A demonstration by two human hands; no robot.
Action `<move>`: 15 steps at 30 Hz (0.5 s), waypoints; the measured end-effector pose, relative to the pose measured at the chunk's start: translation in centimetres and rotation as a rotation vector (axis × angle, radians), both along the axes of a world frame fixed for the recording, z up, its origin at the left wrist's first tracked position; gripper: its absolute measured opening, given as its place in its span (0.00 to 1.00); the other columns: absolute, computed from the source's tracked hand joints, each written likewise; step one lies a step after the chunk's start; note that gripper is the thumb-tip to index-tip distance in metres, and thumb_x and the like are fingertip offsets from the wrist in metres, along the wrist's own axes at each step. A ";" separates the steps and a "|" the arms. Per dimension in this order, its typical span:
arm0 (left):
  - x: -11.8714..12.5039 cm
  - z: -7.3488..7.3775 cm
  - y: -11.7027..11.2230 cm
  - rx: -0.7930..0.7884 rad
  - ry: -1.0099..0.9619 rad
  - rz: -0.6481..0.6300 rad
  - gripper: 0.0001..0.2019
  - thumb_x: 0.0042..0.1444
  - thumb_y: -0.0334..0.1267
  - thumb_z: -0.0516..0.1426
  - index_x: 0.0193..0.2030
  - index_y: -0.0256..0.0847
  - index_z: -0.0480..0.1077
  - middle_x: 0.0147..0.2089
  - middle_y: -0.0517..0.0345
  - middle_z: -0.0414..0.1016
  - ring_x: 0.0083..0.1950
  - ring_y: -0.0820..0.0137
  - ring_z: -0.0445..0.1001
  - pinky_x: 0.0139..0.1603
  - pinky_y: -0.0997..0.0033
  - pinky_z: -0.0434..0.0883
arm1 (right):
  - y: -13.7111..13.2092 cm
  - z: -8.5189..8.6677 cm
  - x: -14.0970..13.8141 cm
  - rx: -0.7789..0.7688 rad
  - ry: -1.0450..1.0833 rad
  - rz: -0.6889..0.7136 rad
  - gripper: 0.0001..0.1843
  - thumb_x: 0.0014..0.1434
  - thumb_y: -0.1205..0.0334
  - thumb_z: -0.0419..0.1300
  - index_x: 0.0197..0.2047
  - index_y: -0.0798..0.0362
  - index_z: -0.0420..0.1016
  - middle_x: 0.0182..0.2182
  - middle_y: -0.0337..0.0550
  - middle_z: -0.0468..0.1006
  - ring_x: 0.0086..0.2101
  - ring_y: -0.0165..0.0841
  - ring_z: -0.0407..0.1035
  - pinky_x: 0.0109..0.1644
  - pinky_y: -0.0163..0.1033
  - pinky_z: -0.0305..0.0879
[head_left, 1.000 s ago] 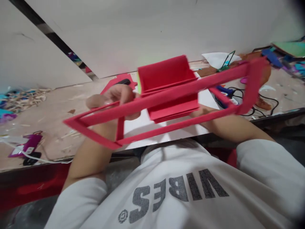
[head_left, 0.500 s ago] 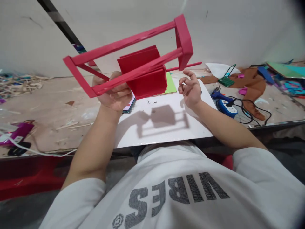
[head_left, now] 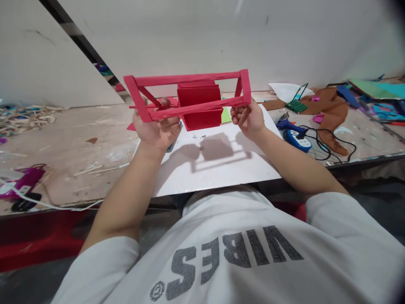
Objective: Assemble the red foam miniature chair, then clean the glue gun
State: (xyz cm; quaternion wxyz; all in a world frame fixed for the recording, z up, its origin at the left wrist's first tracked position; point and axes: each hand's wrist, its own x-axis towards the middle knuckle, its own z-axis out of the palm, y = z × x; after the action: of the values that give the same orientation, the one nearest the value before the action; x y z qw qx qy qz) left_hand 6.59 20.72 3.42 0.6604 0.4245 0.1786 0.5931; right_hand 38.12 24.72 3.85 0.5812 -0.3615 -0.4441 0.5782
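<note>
I hold a red frame model level in the air above a white sheet on the workbench. It is a long box of thin red bars with a solid red block in its middle. My left hand grips the lower bar near the left end, fingers curled round it. At the right end my right hand pinches the lower bar at the corner. The frame's shadow falls on the white sheet below.
A blue glue gun with a black cord lies right of the sheet. Brown and coloured scraps litter the far right. Wooden sticks pile up at far left, a purple tool nearer. A green sheet lies behind the frame.
The frame was tilted up and held by the left hand alone. Now it hangs level and lower, and my right hand has taken hold of its right end.
</note>
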 end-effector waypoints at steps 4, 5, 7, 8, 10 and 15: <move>0.7 1.0 -0.7 0.110 0.064 0.001 0.34 0.45 0.83 0.72 0.35 0.55 0.74 0.23 0.62 0.58 0.41 0.59 0.69 0.37 0.61 0.59 | -0.5 0.2 -0.3 -0.038 -0.008 0.004 0.34 0.75 0.25 0.69 0.37 0.47 0.73 0.28 0.34 0.76 0.28 0.26 0.72 0.32 0.31 0.70; 0.9 1.3 -0.9 0.113 0.052 0.033 0.37 0.44 0.86 0.70 0.35 0.54 0.74 0.23 0.61 0.59 0.43 0.59 0.69 0.38 0.61 0.58 | -0.6 0.2 -0.4 -0.040 -0.006 0.003 0.34 0.74 0.25 0.70 0.37 0.47 0.73 0.28 0.33 0.76 0.28 0.26 0.72 0.33 0.31 0.71; 1.2 1.7 -1.1 0.094 0.021 0.115 0.40 0.45 0.90 0.67 0.37 0.53 0.75 0.25 0.61 0.61 0.43 0.60 0.69 0.38 0.61 0.57 | -0.7 0.1 -0.5 -0.049 -0.001 0.005 0.34 0.72 0.24 0.73 0.37 0.46 0.73 0.28 0.33 0.76 0.28 0.26 0.73 0.32 0.31 0.72; 1.2 1.7 -1.0 0.074 0.009 0.148 0.41 0.47 0.91 0.65 0.38 0.53 0.76 0.25 0.61 0.62 0.42 0.61 0.68 0.38 0.62 0.56 | -0.7 0.1 -0.5 -0.054 0.003 0.006 0.34 0.72 0.24 0.73 0.37 0.46 0.73 0.27 0.33 0.76 0.27 0.26 0.73 0.32 0.31 0.72; 1.1 1.3 -0.5 0.029 -0.005 0.188 0.39 0.52 0.89 0.63 0.40 0.51 0.77 0.27 0.62 0.64 0.38 0.64 0.64 0.36 0.62 0.53 | -0.6 -0.1 -0.6 -0.057 0.013 0.010 0.35 0.72 0.22 0.71 0.38 0.46 0.73 0.27 0.33 0.76 0.26 0.26 0.74 0.31 0.30 0.72; 0.2 -1.0 2.2 -0.046 0.071 0.308 0.35 0.67 0.81 0.57 0.36 0.48 0.68 0.26 0.66 0.57 0.28 0.71 0.49 0.33 0.61 0.45 | -0.1 -0.5 -0.6 -0.111 -0.017 0.013 0.37 0.71 0.20 0.71 0.37 0.47 0.72 0.25 0.32 0.76 0.24 0.25 0.71 0.27 0.29 0.67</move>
State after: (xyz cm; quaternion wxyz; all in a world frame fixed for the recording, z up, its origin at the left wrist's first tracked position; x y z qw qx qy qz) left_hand 6.77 22.96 2.42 0.5644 0.3974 0.2784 0.6679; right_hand 37.54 24.66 3.36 0.5527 -0.3954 -0.4184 0.6026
